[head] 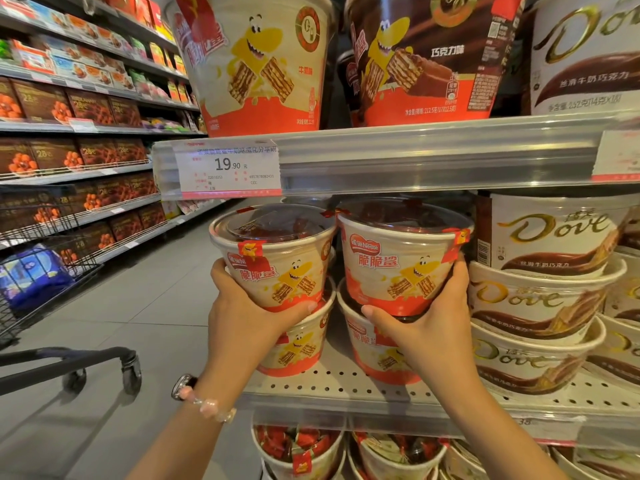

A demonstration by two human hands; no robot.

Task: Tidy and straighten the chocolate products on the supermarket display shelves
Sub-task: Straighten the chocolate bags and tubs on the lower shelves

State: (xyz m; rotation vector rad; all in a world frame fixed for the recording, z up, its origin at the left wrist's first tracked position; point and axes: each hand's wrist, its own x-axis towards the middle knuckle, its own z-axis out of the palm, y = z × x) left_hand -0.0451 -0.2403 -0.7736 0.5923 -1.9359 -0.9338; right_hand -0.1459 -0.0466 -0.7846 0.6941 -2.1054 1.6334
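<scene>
The left hand (242,306) grasps the left top tub (277,261) and the right hand (433,313) grasps the right top tub (398,261), each cupped low, probably to square them on the tubs beneath on the middle shelf (346,389).

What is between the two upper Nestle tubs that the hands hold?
Nothing: the head view shows only a narrow dark gap between the left tub and right tub.

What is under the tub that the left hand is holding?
Under the tub in the left hand sits another wafer tub, standing on the shelf. The hand and upper tub cover its lid, so its contents are hidden.
</scene>
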